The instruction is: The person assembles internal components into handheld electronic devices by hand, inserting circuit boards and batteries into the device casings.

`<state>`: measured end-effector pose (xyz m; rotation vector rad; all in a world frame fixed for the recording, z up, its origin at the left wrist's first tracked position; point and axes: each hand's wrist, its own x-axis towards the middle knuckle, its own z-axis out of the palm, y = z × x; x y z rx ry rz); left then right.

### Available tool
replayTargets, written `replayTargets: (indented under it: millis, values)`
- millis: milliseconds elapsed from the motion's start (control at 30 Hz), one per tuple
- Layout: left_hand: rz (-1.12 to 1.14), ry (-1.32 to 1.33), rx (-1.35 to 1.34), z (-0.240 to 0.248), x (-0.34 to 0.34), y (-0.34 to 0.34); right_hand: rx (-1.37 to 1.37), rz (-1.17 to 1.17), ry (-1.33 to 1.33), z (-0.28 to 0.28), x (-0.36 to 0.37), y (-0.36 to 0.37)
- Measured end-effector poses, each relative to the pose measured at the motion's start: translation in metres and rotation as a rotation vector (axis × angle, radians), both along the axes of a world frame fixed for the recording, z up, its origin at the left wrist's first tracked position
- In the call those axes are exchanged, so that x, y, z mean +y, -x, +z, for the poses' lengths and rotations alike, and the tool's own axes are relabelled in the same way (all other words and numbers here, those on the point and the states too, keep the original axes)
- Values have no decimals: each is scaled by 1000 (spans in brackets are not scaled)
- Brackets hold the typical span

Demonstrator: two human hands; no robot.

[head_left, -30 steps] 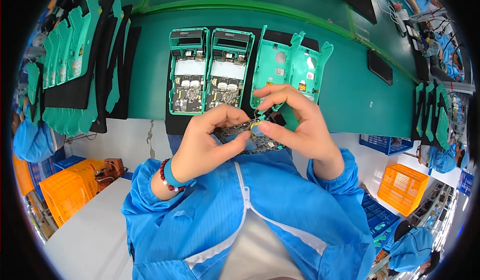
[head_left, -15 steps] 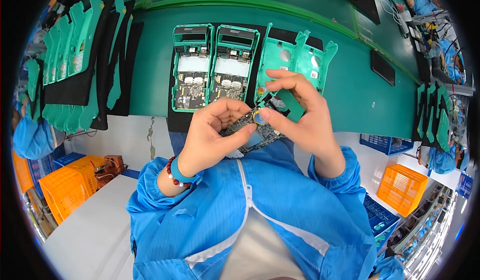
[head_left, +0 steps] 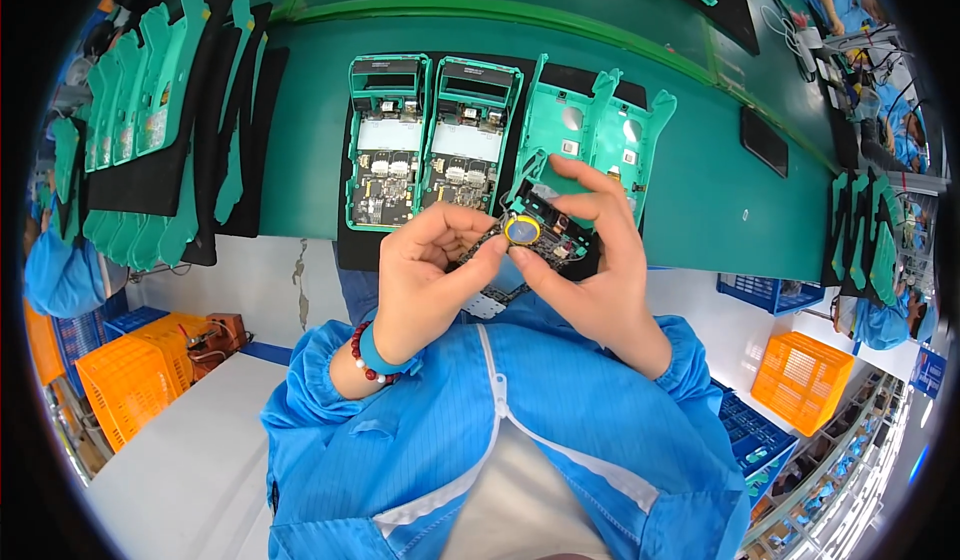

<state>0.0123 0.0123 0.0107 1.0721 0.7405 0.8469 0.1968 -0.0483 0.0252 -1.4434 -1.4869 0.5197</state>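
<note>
Close to my chest, I hold a circuit board (head_left: 562, 242) between both hands, tilted above the bench's near edge. A round coin cell (head_left: 522, 230) with a yellow rim sits on it. My left hand (head_left: 425, 265) is closed on the board's left side, its thumb tip against the cell's edge. On the other side my right hand (head_left: 600, 265) grips the board, thumb below the cell and fingers curled over the far edge. Beyond my hands lie two green device housings (head_left: 388, 140) with boards fitted, and beside them open green shells (head_left: 572, 110).
Stacked green shells and black sheets (head_left: 165, 110) stand at the left of the green bench (head_left: 310, 130). A black phone-like slab (head_left: 765, 142) lies at the right, near more green shells (head_left: 880, 230). Orange crates (head_left: 803, 380) sit low on both sides.
The board has turned so its coin cell faces up more openly. My right thumb has moved off the cell to below it, and my right fingers have come down onto the board.
</note>
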Motion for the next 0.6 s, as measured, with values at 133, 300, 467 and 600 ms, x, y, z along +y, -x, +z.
replayTargets:
  millis: [133, 300, 467, 600]
  values:
    - [-78, -55, 18, 9, 4, 6, 92, -16, 22, -3, -4, 2]
    - [-111, -131, 72, 18, 5, 10, 112, 29, -5, -1, -6, 1]
    - [-154, -166, 49, 19, 3, 12, 151, 53, -30, -1, -9, 0]
    - [-162, -50, -5, 24, 3, 10, 97, 80, -98, -1, -8, -4]
